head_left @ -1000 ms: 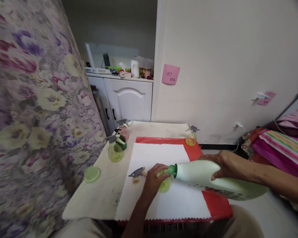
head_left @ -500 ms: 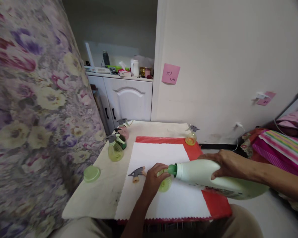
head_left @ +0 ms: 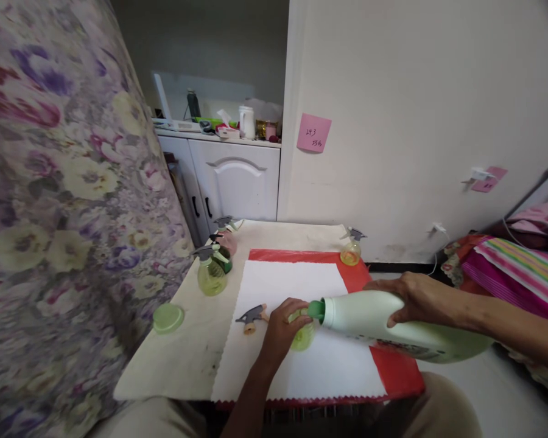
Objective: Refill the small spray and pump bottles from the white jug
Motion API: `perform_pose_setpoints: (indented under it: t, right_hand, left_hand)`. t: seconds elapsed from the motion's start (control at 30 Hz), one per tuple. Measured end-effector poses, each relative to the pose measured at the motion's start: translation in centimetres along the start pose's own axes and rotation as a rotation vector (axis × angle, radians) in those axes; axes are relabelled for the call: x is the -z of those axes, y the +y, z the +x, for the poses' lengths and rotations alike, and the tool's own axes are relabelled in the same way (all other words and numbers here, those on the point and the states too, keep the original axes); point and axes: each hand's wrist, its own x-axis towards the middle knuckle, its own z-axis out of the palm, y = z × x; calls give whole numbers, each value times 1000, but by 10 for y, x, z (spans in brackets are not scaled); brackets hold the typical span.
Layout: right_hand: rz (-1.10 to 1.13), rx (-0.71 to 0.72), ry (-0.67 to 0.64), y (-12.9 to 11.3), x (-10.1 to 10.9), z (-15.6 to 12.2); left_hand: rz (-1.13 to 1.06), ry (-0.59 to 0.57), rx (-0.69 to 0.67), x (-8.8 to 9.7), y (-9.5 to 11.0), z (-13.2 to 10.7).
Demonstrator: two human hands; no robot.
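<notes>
Clamping small yellow-green bottle (head_left: pixel 302 336) in left hand (head_left: pixel 281 328), fingers wrapped round it, upright on white sheet (head_left: pixel 292 286) at front-middle of tabletop (head_left: pixel 196 359). Holding big white jug (head_left: pixel 369 319) nearly flat in right hand (head_left: pixel 413 299), closed over its top side, green spout (head_left: pixel 317 309) right at the small bottle's mouth (contact itself hidden by fingers). Versus a second ago: no visible movement, same grips, same tilt, only slight drift of view. Reads as steady pour in progress; can't see fill level. Just left of left hand: detached grey trigger head (head_left: pixel 252 316). Further out: green lid (head_left: pixel 168 317), more spray bottles (head_left: pixel 210 275) toward the back, red mat (head_left: pixel 402 377) under the sheet.
</notes>
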Motion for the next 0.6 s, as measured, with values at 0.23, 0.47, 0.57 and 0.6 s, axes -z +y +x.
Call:
perform_pose_setpoints:
  t: [0.23, 0.47, 0.57, 0.6]
  right_hand:
    - [-24, 30, 45, -4, 2, -4]
    - [-44, 44, 40, -7, 5, -5]
    - [-64, 30, 40, -7, 4, -3]
    - [-74, 29, 52, -7, 4, -3]
  left_hand:
    - [-3, -3, -5, 0, -3, 1]
    - [-16, 3, -9, -1, -3, 1]
    - [-15, -1, -9, -1, -4, 1]
    - [-15, -1, -7, -1, -4, 1]
